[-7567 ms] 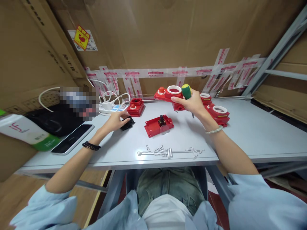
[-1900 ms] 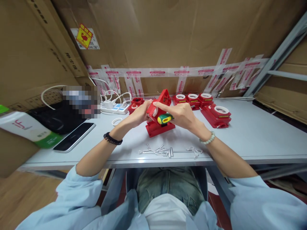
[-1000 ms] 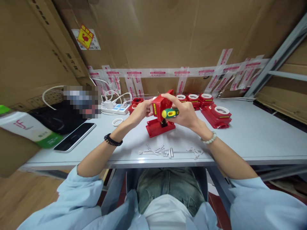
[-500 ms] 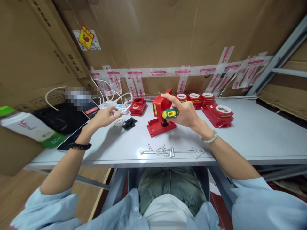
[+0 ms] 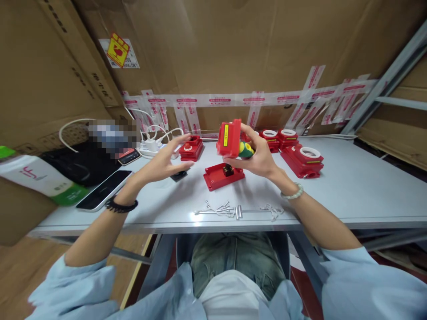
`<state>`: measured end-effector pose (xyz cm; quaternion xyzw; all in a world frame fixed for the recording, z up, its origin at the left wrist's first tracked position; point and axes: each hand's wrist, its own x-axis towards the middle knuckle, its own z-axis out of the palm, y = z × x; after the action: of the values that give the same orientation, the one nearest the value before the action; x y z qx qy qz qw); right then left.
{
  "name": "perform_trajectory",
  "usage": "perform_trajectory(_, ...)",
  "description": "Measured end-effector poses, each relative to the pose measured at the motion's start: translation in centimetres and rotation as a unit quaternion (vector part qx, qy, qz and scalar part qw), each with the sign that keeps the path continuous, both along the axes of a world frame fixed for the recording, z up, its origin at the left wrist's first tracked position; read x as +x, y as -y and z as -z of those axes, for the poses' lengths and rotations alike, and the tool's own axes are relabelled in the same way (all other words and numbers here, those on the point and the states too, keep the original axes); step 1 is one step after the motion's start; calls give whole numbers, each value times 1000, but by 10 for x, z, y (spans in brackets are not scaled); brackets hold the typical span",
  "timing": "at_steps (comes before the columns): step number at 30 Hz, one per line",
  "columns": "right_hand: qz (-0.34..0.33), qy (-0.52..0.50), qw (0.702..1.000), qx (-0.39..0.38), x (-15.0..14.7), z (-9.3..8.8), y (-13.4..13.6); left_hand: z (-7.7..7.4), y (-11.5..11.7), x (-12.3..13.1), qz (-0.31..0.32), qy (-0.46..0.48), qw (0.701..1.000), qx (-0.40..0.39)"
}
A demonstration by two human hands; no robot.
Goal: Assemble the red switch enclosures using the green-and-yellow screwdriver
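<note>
My right hand (image 5: 258,155) holds a red box housing (image 5: 228,138) with a yellow label, lifted off the table and tilted. The same hand also keeps a screwdriver with a green and yellow handle (image 5: 246,150) in its palm; its tip is hidden. Below lies a red base tray (image 5: 222,177) with a small black part (image 5: 228,170) inside it. My left hand (image 5: 165,163) is open with nothing in it, thumb and fingers apart, left of the housing. Beyond its fingertips sits a red box with a red button (image 5: 191,149). A black piece (image 5: 179,175) lies under the hand.
Screws and metal pins (image 5: 230,210) lie near the front edge. Several red boxes with white rings (image 5: 309,153) stand at the right. At the left are a phone (image 5: 105,190), a white and green bottle (image 5: 43,178) and a power strip (image 5: 151,146) with white cables.
My right hand has turned the red housing, so its label faces me. My left hand has moved right and opened wider, uncovering the phone; the white ring near it is out of sight.
</note>
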<state>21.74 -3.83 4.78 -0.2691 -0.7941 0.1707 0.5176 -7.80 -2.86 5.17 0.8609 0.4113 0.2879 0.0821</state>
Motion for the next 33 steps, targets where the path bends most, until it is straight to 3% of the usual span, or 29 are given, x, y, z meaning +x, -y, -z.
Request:
perform_trajectory(3,-56,-59,996,-28,-4,-2,-1,-6,3,51,144,70,987,22)
perform_trajectory(6,-88,-80,991,-66,-5,-2,-3,-2,-1,80,205,128,970,2)
perform_trajectory(8,-72,-85,990,-83,-3,-2,-6,2,-5,85,189,153,970,-10)
perform_trajectory(11,6,-120,989,-82,3,-5,-12,8,-7,76,122,128,984,-35)
perform_trajectory(14,77,-183,976,-88,10,-8,-18,13,-7,66,54,14,997,-57)
perform_trajectory(17,105,-216,964,-112,14,-8,-21,16,-4,67,11,-97,992,-74)
perform_trajectory(25,115,-198,970,-81,14,-6,-24,16,4,77,-20,-195,978,-79)
perform_trajectory(33,122,-186,973,-64,15,-4,-26,24,3,72,-22,-157,984,-82)
